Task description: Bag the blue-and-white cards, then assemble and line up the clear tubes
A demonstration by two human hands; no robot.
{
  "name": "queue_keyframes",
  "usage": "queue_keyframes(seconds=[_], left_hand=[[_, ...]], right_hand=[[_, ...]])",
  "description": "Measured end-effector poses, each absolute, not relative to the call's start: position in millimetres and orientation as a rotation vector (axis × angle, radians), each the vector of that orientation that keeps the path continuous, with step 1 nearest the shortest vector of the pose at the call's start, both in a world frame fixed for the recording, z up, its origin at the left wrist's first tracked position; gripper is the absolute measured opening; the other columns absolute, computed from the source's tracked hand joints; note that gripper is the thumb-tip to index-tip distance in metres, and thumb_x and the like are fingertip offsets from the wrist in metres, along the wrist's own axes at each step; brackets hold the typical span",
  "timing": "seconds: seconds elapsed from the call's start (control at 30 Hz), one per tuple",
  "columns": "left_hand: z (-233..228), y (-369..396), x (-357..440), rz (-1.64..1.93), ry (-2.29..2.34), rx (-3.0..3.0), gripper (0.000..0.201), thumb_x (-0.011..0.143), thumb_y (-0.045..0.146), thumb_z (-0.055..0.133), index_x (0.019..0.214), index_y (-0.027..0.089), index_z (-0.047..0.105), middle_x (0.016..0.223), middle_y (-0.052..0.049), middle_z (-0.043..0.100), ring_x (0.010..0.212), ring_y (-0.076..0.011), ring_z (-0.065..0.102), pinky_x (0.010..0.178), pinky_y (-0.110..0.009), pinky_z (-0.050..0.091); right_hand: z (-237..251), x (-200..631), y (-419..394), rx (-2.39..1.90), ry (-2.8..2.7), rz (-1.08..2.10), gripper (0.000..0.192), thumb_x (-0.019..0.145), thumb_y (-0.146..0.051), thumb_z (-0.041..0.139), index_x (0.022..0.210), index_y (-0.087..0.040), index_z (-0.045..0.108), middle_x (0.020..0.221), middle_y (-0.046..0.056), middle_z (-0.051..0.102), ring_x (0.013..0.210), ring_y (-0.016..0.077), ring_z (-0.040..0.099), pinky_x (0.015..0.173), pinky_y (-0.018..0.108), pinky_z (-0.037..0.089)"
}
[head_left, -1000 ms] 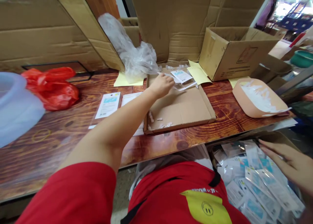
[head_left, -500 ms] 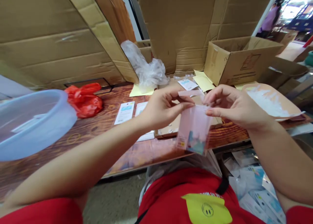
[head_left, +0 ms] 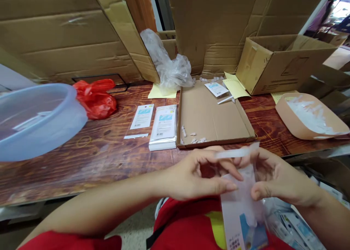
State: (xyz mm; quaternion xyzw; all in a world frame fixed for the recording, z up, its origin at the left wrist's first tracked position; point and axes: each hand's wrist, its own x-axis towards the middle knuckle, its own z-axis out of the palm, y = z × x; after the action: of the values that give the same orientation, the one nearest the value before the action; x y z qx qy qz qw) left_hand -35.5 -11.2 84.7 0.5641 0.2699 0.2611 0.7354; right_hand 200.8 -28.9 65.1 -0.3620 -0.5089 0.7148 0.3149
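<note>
A clear plastic packet (head_left: 235, 213) with a printed card inside hangs upright between my hands, in front of my red shirt. Its card is white, with a blue picture low on the right. A whitish translucent piece shows inside, too blurred to name. My left hand (head_left: 199, 175) grips the packet near its upper left, thumb and fingers at the mouth. On the other side, my right hand (head_left: 279, 179) holds the upper right edge between thumb and bent fingers. A pale strip (head_left: 232, 153) crosses the top of the packet, between both hands.
Beyond my hands lies a shallow cardboard tray (head_left: 210, 115) with small white pieces. Left of it are a stack of packets (head_left: 164, 126) and a single packet (head_left: 142, 117). A blue basin (head_left: 79, 115), a red bag (head_left: 101, 100), a peach bowl (head_left: 290, 128) and a cardboard box (head_left: 295, 71) stand around.
Both hands have brought the packet down and closer to my body, slightly right. The view has tilted, and the tray now shows fully behind them.
</note>
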Motion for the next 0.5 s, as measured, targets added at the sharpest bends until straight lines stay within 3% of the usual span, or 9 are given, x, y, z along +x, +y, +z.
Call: queue_keyframes(seconds=[0.1,0.23,0.4,0.5], left_hand=[[90.0,-9.4,-38.3,0.541,0.633,1.473,0.018,0.084,0.026,0.074,0.098,0.016,0.080,0.103,-0.011,0.069,0.088,-0.0182,0.065,0.080,-0.032,0.056],[93.9,-5.5,-38.2,0.560,0.622,1.674,0.015,0.087,0.025,0.071,0.094,0.017,0.082,0.091,-0.010,0.072,0.082,-0.0169,0.064,0.077,-0.029,0.055],[103.8,4.0,-36.7,0.488,0.523,1.793,0.016,0.089,0.017,0.066,0.089,0.017,0.081,0.089,-0.010,0.072,0.088,-0.0182,0.066,0.083,-0.028,0.056],[115.4,15.2,-37.2,0.555,0.518,1.889,0.015,0.089,0.017,0.066,0.091,0.017,0.081,0.096,-0.011,0.073,0.090,-0.0187,0.068,0.084,-0.028,0.056]], right_hand=[[65.3,203.1,-30.5,-1.006,-1.395,1.836,0.040,0.065,-0.034,0.092,0.091,-0.024,0.063,0.105,0.005,0.069,0.092,0.0175,0.070,0.073,0.030,0.061],[68.6,203.8,-26.3,-1.007,-1.521,1.735,0.037,0.058,-0.034,0.096,0.073,-0.021,0.065,0.089,0.002,0.067,0.075,0.0126,0.066,0.063,0.023,0.059],[76.8,205.3,-16.4,-0.975,-1.919,1.464,0.027,0.065,-0.041,0.092,0.069,-0.024,0.071,0.098,0.004,0.069,0.091,0.0187,0.070,0.077,0.030,0.062],[85.1,222.6,-2.3,-0.994,-2.132,1.090,0.017,0.075,-0.043,0.084,0.075,-0.028,0.075,0.103,0.005,0.071,0.092,0.0224,0.071,0.076,0.032,0.063]])
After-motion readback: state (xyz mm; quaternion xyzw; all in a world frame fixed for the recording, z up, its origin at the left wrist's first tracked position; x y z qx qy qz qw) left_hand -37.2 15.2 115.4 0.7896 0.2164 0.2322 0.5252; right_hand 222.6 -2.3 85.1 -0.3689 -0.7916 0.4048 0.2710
